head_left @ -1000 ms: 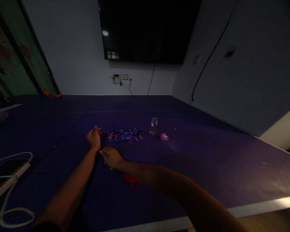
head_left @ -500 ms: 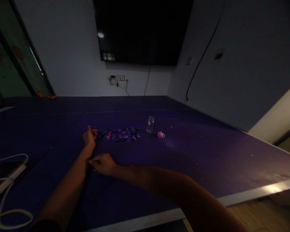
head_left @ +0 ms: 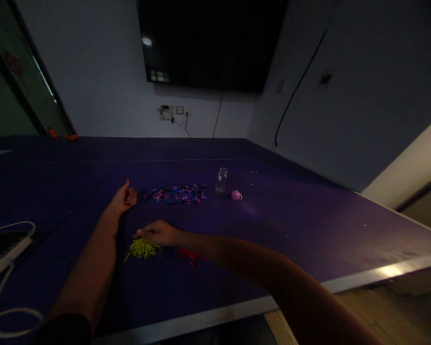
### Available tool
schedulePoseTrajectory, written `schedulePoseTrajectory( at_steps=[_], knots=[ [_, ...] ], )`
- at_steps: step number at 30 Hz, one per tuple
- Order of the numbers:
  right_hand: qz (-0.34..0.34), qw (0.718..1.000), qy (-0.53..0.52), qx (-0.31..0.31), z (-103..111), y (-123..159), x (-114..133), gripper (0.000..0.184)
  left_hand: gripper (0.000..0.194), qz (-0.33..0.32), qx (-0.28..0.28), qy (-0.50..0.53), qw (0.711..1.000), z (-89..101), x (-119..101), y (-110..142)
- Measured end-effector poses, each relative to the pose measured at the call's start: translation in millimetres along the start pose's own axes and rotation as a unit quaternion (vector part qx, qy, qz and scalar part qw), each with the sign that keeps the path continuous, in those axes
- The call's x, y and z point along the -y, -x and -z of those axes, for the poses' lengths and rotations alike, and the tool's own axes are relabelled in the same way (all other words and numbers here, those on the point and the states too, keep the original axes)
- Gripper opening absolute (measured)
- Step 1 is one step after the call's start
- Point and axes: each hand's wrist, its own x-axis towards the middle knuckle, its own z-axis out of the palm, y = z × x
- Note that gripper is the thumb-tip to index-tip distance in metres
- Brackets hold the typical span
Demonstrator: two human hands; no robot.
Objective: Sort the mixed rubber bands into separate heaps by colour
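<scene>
Left of a loose pile of black, blue and pink bands (head_left: 177,194), my left hand (head_left: 125,197) has its fingers curled in and its thumb raised. Whether anything small is in it is hidden. My right hand (head_left: 160,233) is at the upper edge of a heap of yellow-green bands (head_left: 143,248), fingers pressed together and pointing left. What it pinches, if anything, is too dark to make out. Partly behind my right forearm lies a small heap of red bands (head_left: 192,257).
A clear bottle (head_left: 221,180) without a lid stands beyond the pile, with a pink cap (head_left: 236,195) beside it. A white cable (head_left: 16,334) loops at the near left. The table's pale edge (head_left: 233,310) runs along the front.
My left hand has shifted left, away from the multicoloured pile, its fingers more curled. My right hand has moved slightly right and up, uncovering the yellow-green heap. The view has tilted slightly down.
</scene>
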Motion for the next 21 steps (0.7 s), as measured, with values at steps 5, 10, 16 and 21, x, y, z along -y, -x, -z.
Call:
schedulePoseTrajectory(
  at_steps=[5, 10, 16, 21],
  knots=[
    [0.06, 0.996, 0.01, 0.064, -14, 2, 2, 0.03, 0.056, 0.03, 0.029, 0.008, 0.999, 3.4, -6, 7],
    [0.181, 0.978, 0.106, 0.008, 17, 21, 19, 0.032, 0.056, 0.018, 0.042, 0.038, 0.998, 4.7, -5, 10],
    [0.182, 0.94, 0.288, 0.007, 59, 91, 38, 0.068, 0.057, -0.005, 0.045, 0.067, 0.997, 6.7, -4, 12],
    [0.122, 0.922, 0.367, 0.019, 45, 145, 31, 0.082, 0.058, -0.01, 0.047, 0.075, 0.996, 9.3, -5, 12]
  ],
)
